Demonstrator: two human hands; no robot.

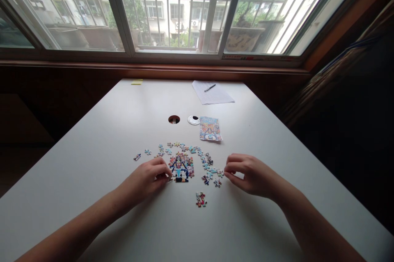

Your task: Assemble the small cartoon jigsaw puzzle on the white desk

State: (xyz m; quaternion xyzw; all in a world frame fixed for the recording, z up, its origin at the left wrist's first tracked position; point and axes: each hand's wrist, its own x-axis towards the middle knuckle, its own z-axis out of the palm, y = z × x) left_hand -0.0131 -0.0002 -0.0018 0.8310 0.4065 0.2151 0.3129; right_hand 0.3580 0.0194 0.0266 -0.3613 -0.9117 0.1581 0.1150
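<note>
A partly joined jigsaw puzzle (182, 165) lies in the middle of the white table, showing a blue cartoon figure. At its lower left edge, my left hand (155, 174) is closed, thumb and fingers pinched on a puzzle piece that is mostly hidden. Loose puzzle pieces (202, 157) curve around the puzzle's top and right side. My right hand (246, 172) is closed too, its fingertips pinched at a puzzle piece (220, 173) on the right end of that curve. Nearer to me sits a small joined cluster of pieces (201, 199).
Behind the pieces lies a picture sheet (211, 129) beside a round cover (193, 120) and a cable hole (174, 119). Paper (212, 94) with a pen (209, 88) and a yellow sticky note (137, 82) rest at the far edge, below a barred window.
</note>
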